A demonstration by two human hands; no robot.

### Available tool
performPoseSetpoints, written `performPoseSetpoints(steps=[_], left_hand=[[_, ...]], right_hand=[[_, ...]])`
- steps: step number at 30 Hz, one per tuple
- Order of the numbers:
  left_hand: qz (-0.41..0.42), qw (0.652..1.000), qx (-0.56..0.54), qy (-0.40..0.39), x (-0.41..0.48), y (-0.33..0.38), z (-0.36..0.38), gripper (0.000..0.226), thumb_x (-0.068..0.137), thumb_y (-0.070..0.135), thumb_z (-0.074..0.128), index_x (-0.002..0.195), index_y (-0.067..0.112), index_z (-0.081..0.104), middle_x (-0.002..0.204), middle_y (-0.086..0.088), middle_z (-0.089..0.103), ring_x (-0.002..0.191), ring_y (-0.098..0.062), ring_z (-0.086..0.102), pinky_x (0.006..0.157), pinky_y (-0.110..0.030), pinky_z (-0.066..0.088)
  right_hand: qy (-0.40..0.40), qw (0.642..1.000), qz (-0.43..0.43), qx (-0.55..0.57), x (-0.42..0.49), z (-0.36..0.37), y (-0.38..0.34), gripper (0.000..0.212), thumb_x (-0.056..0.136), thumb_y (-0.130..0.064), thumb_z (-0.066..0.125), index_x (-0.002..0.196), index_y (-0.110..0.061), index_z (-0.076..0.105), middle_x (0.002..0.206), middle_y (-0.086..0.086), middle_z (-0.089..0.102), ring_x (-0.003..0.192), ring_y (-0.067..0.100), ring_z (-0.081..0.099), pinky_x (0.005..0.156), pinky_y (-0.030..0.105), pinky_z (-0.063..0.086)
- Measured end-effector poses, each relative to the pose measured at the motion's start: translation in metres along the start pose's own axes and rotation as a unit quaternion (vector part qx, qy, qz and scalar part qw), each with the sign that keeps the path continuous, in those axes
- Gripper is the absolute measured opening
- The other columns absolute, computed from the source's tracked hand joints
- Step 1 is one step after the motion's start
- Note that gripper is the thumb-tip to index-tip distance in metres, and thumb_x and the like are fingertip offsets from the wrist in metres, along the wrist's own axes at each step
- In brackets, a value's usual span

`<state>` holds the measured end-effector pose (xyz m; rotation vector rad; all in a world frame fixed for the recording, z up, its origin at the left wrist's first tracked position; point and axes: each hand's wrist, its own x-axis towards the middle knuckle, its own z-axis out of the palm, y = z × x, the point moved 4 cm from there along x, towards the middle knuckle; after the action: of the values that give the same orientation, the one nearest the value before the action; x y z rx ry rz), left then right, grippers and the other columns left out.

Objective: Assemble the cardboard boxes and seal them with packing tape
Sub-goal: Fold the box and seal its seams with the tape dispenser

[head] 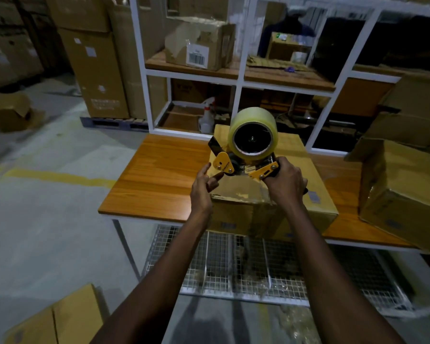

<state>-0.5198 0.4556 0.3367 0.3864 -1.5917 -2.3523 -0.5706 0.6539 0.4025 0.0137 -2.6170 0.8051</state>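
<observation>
A closed cardboard box [315, 180] lies on the wooden table [157, 175], with clear tape glinting along its near top edge. Above it I hold a yellow tape dispenser [248, 155] carrying a big roll of clear tape. My right hand [284, 181] grips the dispenser's handle. At the dispenser's front end, my left hand [205, 184] has its fingertips pinching the loose end of the tape. Both hands hover just over the box top.
More cardboard boxes [402, 189] are piled at the table's right end. A white shelf frame [238, 78] behind holds a torn box, a spray bottle [206, 115] and a person's reflection. Flattened cardboard [60, 319] lies on the floor at lower left. A wire rack sits under the table.
</observation>
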Motion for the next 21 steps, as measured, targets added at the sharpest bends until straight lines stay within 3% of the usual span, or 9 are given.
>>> performPoseSetpoints(steps=[3,6,9,13,16,21], left_hand=[[0.005,1.0,0.023,-0.017,-0.002,0.005,0.003,0.038,0.107,0.033,0.024,0.137,0.032,0.047,0.116,-0.002,0.072,0.109,-0.022,0.064,0.096,-0.044,0.042],[0.009,0.998,0.063,0.004,0.005,0.011,0.006,0.035,0.105,0.025,0.033,0.135,0.024,0.052,0.113,-0.005,0.073,0.098,-0.023,0.067,0.08,-0.038,0.048],[-0.078,0.995,0.062,0.002,0.015,0.008,0.007,0.033,0.105,0.026,0.041,0.132,0.012,0.054,0.115,-0.012,0.069,0.081,-0.026,0.066,0.065,-0.035,0.055],[-0.223,0.971,0.053,-0.072,0.015,0.004,0.012,0.043,0.102,0.042,0.047,0.12,0.005,0.059,0.104,-0.011,0.068,0.08,-0.028,0.068,0.059,-0.034,0.06],[-0.249,0.965,0.004,-0.087,0.019,0.002,0.014,0.04,0.101,0.042,0.05,0.106,0.005,0.064,0.094,-0.009,0.071,0.072,-0.022,0.067,0.054,-0.028,0.057],[-0.255,0.955,-0.145,-0.05,0.022,-0.003,0.008,0.018,0.103,0.013,0.049,0.093,0.004,0.06,0.063,-0.004,0.067,0.046,-0.012,0.06,0.044,-0.021,0.052]], right_hand=[[0.001,1.0,0.002,0.012,0.003,-0.001,-0.004,0.029,0.085,-0.036,0.072,0.108,-0.022,0.062,0.104,0.007,0.07,0.105,0.038,0.057,0.084,0.045,0.037],[0.008,1.0,-0.003,0.019,0.004,-0.001,-0.009,0.029,0.084,-0.035,0.072,0.108,-0.021,0.063,0.104,0.006,0.071,0.104,0.037,0.058,0.085,0.046,0.038],[0.009,1.0,-0.003,0.025,0.005,0.001,-0.013,0.026,0.085,-0.033,0.071,0.105,-0.02,0.062,0.103,0.006,0.071,0.103,0.037,0.058,0.086,0.046,0.039],[0.003,0.999,-0.003,0.031,0.004,0.004,-0.017,0.028,0.085,-0.034,0.072,0.108,-0.021,0.063,0.105,0.006,0.071,0.105,0.038,0.058,0.086,0.046,0.039],[-0.002,0.999,-0.006,0.033,0.004,0.005,-0.018,0.031,0.085,-0.035,0.073,0.111,-0.022,0.063,0.106,0.006,0.071,0.106,0.037,0.057,0.085,0.045,0.037],[-0.005,0.999,-0.011,0.032,0.006,0.006,-0.019,0.027,0.085,-0.035,0.072,0.107,-0.023,0.062,0.102,0.005,0.071,0.103,0.037,0.058,0.083,0.045,0.039]])
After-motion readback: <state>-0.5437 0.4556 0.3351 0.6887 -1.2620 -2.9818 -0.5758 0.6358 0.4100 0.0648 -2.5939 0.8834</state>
